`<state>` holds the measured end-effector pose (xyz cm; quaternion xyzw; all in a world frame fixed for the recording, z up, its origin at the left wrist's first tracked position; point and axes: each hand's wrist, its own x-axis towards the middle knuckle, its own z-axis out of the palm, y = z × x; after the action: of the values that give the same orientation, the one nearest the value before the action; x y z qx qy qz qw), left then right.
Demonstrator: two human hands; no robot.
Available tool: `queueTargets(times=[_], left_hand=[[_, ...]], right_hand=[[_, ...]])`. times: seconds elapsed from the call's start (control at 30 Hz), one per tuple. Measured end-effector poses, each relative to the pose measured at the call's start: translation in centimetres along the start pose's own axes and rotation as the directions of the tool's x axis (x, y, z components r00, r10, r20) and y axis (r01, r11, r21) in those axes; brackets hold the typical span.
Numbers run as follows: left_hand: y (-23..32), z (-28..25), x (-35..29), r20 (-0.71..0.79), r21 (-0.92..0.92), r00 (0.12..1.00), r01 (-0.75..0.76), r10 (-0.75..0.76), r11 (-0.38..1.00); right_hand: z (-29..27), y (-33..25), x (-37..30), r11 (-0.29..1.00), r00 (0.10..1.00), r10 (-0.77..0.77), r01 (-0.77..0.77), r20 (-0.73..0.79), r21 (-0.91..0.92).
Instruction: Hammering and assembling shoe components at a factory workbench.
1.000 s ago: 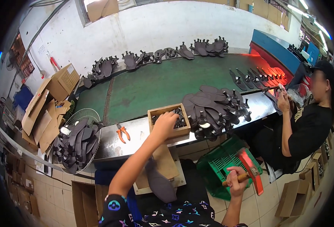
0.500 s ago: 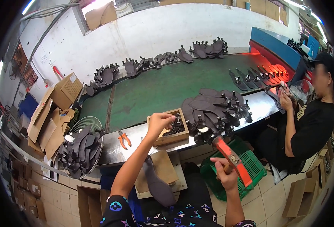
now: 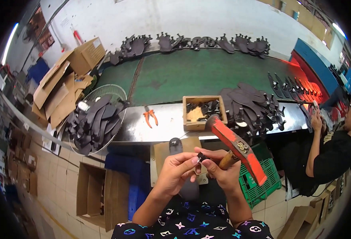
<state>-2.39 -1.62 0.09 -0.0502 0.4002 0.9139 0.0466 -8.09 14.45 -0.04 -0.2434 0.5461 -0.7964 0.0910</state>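
My left hand (image 3: 178, 170) pinches a small black fitting (image 3: 200, 157) between thumb and fingers, in front of my body. My right hand (image 3: 226, 175) meets it there, its thumb and forefinger close to the fitting. That right hand also keeps hold of a hammer (image 3: 228, 138), which has a red head and a wooden handle and tilts up beside the fingers. Below and behind my hands, a dark shoe sole (image 3: 176, 145) lies on a tan board (image 3: 160, 150), its middle hidden by them. Just beyond stands a wooden box (image 3: 204, 126) holding similar black fittings.
Orange-handled pliers (image 3: 150, 116) lie on the metal ledge (image 3: 166, 124). A wire basket (image 3: 124, 108) of soles stands left, a sole pile (image 3: 245, 99) right of the box. Green conveyor belt (image 3: 199, 71) behind; green crate (image 3: 269, 179) low right; a co-worker (image 3: 330, 153) sits right.
My left hand has come back from the wooden box to my right hand, bringing a small black fitting. The right hand has moved left and up with the hammer. The view has shifted.
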Motion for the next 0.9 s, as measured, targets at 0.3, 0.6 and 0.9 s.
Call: queueTargets(times=[0.3,0.6,0.9], left_hand=[[-0.7,-5.0,-1.8,0.184,0.844,0.785,-0.435,0.592,0.314],[-3.0,-11.8,4.7,-0.008,0.959,0.709,-0.194,0.705,0.206],[-3.8,-12.5,4.5,0.134,0.903,0.779,-0.351,0.613,0.249]], right_hand=[[1.6,3.3,-0.9,0.937,0.955,0.297,-0.293,-0.010,-0.189],[0.3,6.2,1.5,0.902,0.937,0.344,-0.348,-0.062,-0.257],[-0.8,10.3,5.5,0.899,0.974,0.171,-0.092,0.149,-0.427]])
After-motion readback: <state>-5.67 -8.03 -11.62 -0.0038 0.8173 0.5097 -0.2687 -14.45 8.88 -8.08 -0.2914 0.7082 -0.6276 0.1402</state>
